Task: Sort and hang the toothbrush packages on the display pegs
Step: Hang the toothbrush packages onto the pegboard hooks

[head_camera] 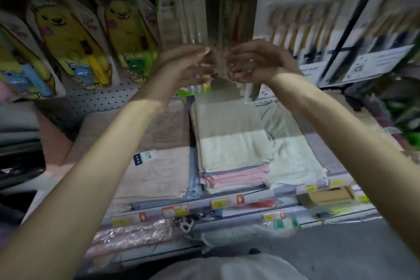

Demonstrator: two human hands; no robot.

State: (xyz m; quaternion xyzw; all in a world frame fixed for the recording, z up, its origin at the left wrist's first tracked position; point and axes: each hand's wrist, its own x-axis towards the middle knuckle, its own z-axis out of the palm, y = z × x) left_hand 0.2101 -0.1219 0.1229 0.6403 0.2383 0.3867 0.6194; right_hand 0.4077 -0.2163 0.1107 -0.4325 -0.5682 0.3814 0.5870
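Note:
Both my hands are raised to the pegboard display at centre. My left hand point(181, 68) and my right hand point(254, 63) curl their fingers round the lower part of clear toothbrush packages point(218, 29) hanging from pegs. The image is blurred, so which package each hand grips is unclear. Yellow cartoon toothbrush packages point(68, 48) hang at the left. Larger white multi-brush packages point(302, 25) hang at the right. A green-topped package point(172, 7) hangs just left of centre.
Under the pegs, a shelf holds folded towels point(231, 143) in beige, cream and pink stacks. Price labels point(218, 203) line the shelf edges. Bagged goods point(131, 236) lie on the lower shelf. The pegboard point(91, 100) shows below the left packages.

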